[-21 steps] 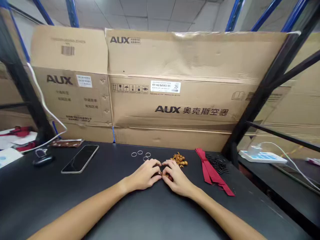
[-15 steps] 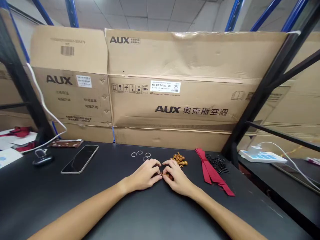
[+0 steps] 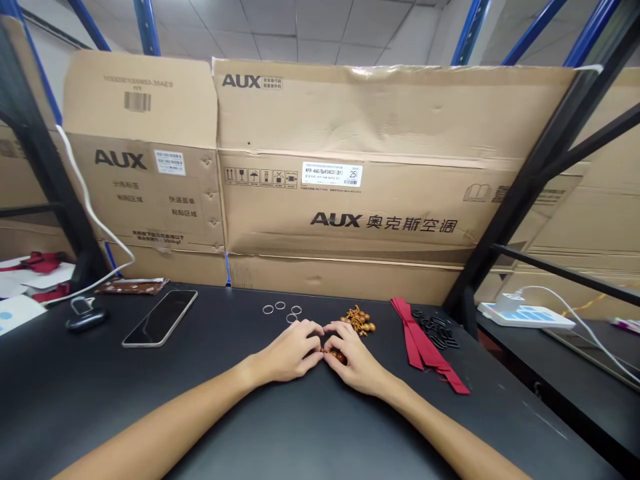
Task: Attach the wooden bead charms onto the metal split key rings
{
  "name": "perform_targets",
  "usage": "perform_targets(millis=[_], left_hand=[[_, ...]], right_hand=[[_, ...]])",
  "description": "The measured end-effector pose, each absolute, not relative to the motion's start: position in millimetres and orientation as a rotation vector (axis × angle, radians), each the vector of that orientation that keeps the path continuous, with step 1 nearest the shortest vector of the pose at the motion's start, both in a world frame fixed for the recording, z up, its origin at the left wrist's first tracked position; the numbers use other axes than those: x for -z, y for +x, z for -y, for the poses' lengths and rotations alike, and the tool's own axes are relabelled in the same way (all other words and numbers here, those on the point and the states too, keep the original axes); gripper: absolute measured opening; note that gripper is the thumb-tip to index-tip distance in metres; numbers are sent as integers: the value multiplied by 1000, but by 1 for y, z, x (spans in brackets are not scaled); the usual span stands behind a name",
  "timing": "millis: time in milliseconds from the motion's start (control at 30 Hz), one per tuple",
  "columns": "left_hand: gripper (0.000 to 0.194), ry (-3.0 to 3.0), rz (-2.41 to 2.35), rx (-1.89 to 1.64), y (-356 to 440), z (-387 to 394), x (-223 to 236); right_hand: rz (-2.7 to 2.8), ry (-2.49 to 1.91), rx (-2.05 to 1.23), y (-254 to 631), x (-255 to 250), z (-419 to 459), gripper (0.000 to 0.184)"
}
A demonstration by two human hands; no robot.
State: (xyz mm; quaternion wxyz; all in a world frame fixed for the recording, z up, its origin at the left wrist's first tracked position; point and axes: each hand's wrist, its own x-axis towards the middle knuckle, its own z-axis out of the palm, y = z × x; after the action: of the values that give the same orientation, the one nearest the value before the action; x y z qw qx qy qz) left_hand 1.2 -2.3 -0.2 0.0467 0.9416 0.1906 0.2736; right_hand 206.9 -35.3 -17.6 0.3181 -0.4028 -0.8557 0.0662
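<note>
My left hand (image 3: pixel 295 350) and my right hand (image 3: pixel 356 359) meet over the middle of the black table (image 3: pixel 280 427), fingertips nearly touching. In my right fingers is a small glossy brown wooden gourd charm (image 3: pixel 339 357), partly covered by the hand. My left thumb and fingers are pinched at the charm's thin end; what exactly they grip is too small to make out. Just behind my right hand lies a pile of similar brown charms with cords (image 3: pixel 358 320). Several thin metal rings (image 3: pixel 280 306) lie behind my left hand.
Red fabric strips (image 3: pixel 425 347) and a heap of black clips (image 3: pixel 437 330) lie to the right. At left are a phone (image 3: pixel 161 319), a dark earbud case (image 3: pixel 86 319) and a brown wrapper (image 3: pixel 133 286). Cardboard panels (image 3: pixel 340 277) stand along the back edge.
Both hands stay in place. My right fingers have curled a little, and the charm has shifted slightly in them. Rings, pile and strips have not moved.
</note>
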Motion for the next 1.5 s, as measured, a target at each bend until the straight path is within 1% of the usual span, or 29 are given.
perform_targets(millis=[267, 500, 700, 1000, 1400, 1500], left_hand=[[14, 2891, -549, -799, 1, 4, -4], [10, 2885, -633, -832, 1, 3, 1], [14, 2881, -647, -867, 1, 2, 2], [11, 2919, -675, -870, 2, 2, 2], [12, 2942, -621, -866, 2, 4, -1], [21, 2903, -681, -899, 2, 3, 1]], right_hand=[[2159, -1206, -126, 212, 25, 26, 8], [2185, -1144, -174, 209, 22, 31, 7], [2200, -1104, -215, 205, 19, 36, 5], [2174, -1161, -127, 205, 20, 33, 8], [2156, -1221, -101, 208, 20, 29, 5], [2191, -1154, -144, 208, 18, 31, 6]])
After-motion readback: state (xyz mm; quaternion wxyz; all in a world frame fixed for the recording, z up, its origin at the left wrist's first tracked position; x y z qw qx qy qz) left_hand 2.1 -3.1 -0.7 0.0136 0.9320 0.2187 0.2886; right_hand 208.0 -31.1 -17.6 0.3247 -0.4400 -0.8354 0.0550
